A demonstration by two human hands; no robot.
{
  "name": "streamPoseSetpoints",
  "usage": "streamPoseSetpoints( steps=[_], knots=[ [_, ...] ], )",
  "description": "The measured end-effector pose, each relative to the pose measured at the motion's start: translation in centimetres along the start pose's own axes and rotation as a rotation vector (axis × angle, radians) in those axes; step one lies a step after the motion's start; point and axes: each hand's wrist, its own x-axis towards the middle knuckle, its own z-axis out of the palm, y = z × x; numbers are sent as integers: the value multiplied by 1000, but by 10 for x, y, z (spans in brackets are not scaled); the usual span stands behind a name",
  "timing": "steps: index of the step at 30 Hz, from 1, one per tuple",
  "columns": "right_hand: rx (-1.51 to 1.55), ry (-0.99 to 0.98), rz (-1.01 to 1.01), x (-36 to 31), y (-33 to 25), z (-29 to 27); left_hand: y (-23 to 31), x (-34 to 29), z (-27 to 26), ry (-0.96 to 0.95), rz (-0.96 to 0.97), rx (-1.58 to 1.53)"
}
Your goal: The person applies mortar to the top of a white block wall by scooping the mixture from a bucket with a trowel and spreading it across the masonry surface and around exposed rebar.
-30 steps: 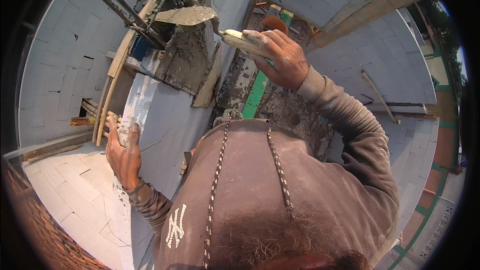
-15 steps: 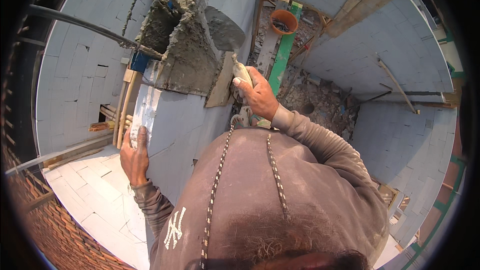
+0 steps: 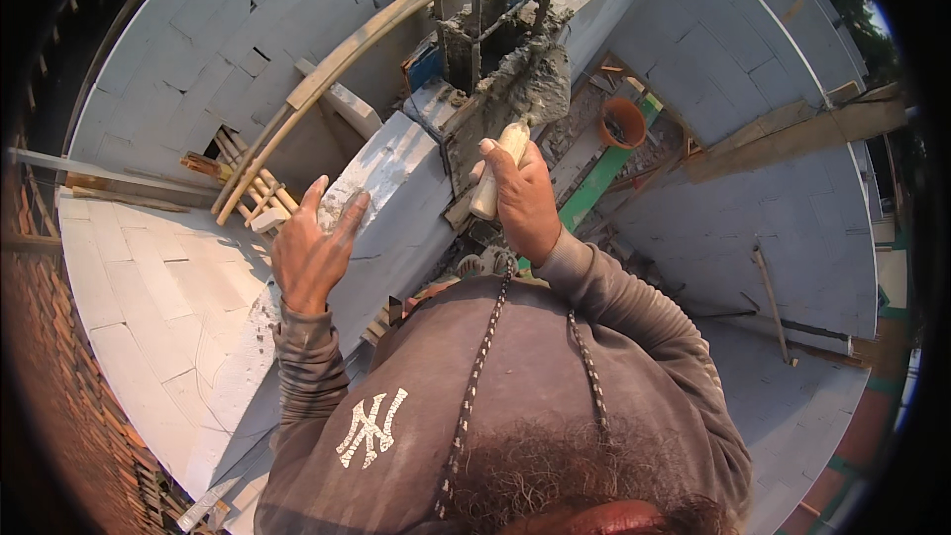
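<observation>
My right hand is closed round the wooden handle of a trowel. The trowel's blade, coated in grey mortar, lies by the rough mortar at the edge of a column top; blade and mortar are hard to tell apart there. Upright steel bars rise from that column. My left hand is at the top of a light block wall, thumb and forefinger spread and nothing held. Whether its palm presses on the wall is hidden.
Bamboo poles lean left of the column. Beyond the wall on the right, an orange bucket stands by a green plank at a lower level, with rubble around. A timber board spans the right-hand block walls.
The whole view has turned, so the column sits farther right. The trowel's blade has come against the column's mortar edge. My left thumb and forefinger have spread apart on the wall.
</observation>
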Motion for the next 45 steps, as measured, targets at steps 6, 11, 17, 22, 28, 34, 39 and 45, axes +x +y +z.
streamPoseSetpoints(
  steps=[6, 11, 17, 22, 28, 34, 39, 45],
  knots=[
    [-272, 43, -249, -18, -16, 33, -2, 2, -5, -44, -3, -35],
    [-679, -32, -256, -25, -38, 13, -14, 0, -3, -11, 43, -42],
    [-991, 74, -373, -46, -64, -21, -12, 0, -5, -30, 58, -80],
    [-923, 50, -196, -53, -49, -7, -16, -1, -4, 8, 98, -113],
    [-839, -65, -90, -68, -76, 15, -16, 3, -5, 16, 129, -134],
    [-1292, 69, -236, -47, -139, -25, -19, 1, -1, 25, 111, -122],
    [-1161, 122, 152, -55, -185, -11, -18, 5, -3, -16, 107, -143],
    [-766, -41, 419, -49, -190, 10, -17, 5, -4, -9, 97, -143]
  ],
)
